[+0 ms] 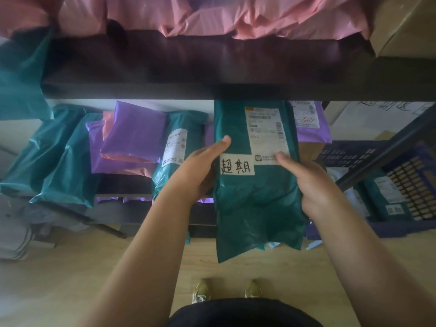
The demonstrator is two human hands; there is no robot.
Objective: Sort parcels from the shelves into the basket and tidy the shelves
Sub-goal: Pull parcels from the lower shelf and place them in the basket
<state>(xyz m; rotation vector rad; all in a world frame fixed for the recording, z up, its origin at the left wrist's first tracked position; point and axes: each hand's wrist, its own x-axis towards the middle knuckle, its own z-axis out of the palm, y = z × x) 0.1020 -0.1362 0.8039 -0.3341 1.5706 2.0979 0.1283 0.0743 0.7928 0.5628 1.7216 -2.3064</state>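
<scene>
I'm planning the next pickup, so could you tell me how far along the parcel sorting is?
Done: a labelled teal parcel already lies in the blue basket. In hand: the left hand and right hand hold the teal parcel tagged 超期. Left: purple parcels and teal bags lean untidily on the shelf, pink parcels above.

Dark shelf board (212, 74) spans upper frame, caps my reach overhead. Pink parcels (212, 15) crowd its top; cardboard box (405, 27) blocks upper right. Under board, left and middle packed: teal parcels (54, 156), purple parcels (134, 135), labelled teal parcel (179, 147) just beside my left hand (200, 171). Tagged parcel (254, 197), gripped by left and right hand (313, 185), fills centre. Right: slanting shelf post (389, 149), blue basket (354, 154) behind it. Open room: wood floor (70, 279) across lower frame.
</scene>
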